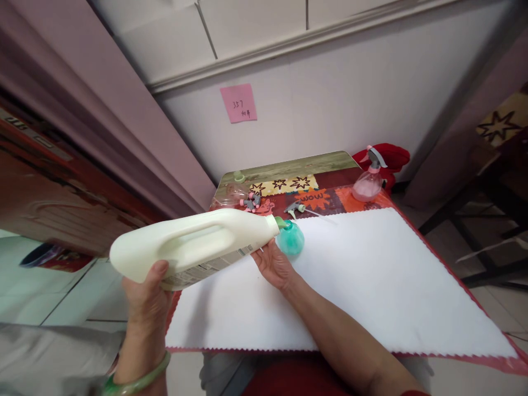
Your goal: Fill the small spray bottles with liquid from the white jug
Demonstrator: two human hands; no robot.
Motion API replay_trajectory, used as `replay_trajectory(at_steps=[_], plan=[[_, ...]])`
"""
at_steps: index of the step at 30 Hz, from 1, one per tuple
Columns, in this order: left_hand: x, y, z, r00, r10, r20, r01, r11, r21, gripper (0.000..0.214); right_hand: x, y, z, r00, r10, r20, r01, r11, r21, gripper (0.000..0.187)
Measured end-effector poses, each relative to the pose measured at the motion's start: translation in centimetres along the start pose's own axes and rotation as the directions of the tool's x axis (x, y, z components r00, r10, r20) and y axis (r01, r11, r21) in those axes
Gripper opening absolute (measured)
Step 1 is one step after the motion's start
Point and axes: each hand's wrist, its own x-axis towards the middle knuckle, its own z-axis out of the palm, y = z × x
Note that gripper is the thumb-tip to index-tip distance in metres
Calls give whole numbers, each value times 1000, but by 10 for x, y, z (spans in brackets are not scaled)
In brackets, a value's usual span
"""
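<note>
My left hand [145,300] grips the base of a large cream plastic jug [193,242] and holds it tipped on its side, mouth to the right. The jug's mouth meets the top of a small teal bottle [291,237] that stands on a white cloth [371,280]. My right hand [275,264] is wrapped around the near side of that teal bottle. A green bangle circles my left wrist.
A pink spray bottle [368,184] stands at the table's far right corner. A loose spray head [296,208], a clear empty bottle [231,195] and small caps lie on the patterned tablecloth [325,199] behind. A pink note [238,103] hangs on the wall. A chair stands at right.
</note>
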Motion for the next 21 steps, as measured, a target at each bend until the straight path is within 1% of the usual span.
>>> replay_trajectory(at_steps=[5,9,13,17,21], plan=[[-2,3,2,1000,1,-10,-1,1000,0,56,1,0,-1,1000,5,-13,-5,1000,8,56],[-4,6,4,1000,-11,-20,11,1000,7,56,0,0,1,1000,-2,1,2,1000,7,57],[-6,9,5,1000,-29,-6,30,1000,10,52,-1,-1,2,1000,8,-15,-8,1000,-5,52],[-5,9,6,1000,-3,9,3,1000,4,49,-1,-1,1,1000,9,-12,-9,1000,-3,53],[-5,8,6,1000,-12,10,11,1000,20,47,-1,0,0,1000,6,-13,-6,1000,-15,53]])
